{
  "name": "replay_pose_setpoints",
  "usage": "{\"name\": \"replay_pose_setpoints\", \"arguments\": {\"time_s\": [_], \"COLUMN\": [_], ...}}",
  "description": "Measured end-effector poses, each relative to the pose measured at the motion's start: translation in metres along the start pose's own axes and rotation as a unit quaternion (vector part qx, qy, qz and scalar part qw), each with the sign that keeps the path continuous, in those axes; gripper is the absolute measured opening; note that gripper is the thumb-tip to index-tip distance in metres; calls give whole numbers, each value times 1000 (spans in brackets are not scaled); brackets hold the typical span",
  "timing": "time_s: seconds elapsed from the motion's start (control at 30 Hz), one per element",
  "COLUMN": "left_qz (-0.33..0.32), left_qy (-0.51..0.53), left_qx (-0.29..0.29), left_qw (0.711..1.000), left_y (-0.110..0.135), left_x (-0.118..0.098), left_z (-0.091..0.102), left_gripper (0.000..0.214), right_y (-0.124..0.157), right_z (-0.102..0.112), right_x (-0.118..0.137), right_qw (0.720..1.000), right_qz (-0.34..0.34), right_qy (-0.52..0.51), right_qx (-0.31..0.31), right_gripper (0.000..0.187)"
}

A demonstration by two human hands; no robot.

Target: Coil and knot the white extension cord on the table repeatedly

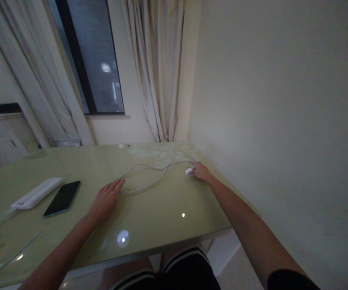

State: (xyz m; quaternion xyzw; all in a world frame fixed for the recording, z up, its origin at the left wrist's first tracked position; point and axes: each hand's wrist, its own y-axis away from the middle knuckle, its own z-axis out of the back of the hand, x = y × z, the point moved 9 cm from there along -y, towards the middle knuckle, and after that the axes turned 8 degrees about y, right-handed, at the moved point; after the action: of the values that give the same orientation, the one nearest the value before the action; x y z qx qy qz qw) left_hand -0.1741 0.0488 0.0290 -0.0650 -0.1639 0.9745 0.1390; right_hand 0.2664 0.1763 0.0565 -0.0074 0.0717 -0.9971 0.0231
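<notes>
My right hand (pixel 201 171) is near the table's right side, fingers closed around a small white charger plug (pixel 189 171). A thin white cable (pixel 146 187) lies in loose loops between my two hands, and one end runs up to my right hand. My left hand (pixel 109 195) rests palm down on the table with its fingers stretched out, the fingertips at the left end of the cable loops. Whether those fingers press on the cable cannot be made out.
A white power strip (pixel 38 193) and a dark phone (pixel 62 198) lie on the glossy table (pixel 158 217) to the left. Another cord (pixel 19 251) crosses the near left corner. A wall (pixel 282 121) borders the right side, with a curtain (pixel 158 72) behind.
</notes>
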Motion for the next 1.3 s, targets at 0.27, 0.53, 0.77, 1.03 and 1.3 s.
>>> {"name": "replay_pose_setpoints", "arguments": {"time_s": [0.27, 0.53, 0.77, 1.03, 1.3], "left_qz": [-126, -238, -359, -379, -123], "left_qy": [106, 164, 178, 240, 527], "left_qx": [-80, -7, 34, 112, 8], "left_qw": [983, 957, 915, 887, 841], "left_y": [3, -23, -3, 6, -2], "left_x": [-89, -190, -227, -248, -174], "left_z": [7, -12, 14, 26, 30], "left_gripper": [63, 73, 77, 49, 41], "right_y": [58, 144, 142, 144, 158], "right_z": [3, 14, 12, -1, 2], "right_x": [36, 113, 108, 117, 91], "right_qw": [998, 981, 951, 917, 882], "right_qz": [46, 194, 227, 282, 384], "right_qy": [40, 16, -204, -274, -254], "right_qx": [4, 9, 40, 64, 100], "right_gripper": [41, 54, 46, 61, 100]}}
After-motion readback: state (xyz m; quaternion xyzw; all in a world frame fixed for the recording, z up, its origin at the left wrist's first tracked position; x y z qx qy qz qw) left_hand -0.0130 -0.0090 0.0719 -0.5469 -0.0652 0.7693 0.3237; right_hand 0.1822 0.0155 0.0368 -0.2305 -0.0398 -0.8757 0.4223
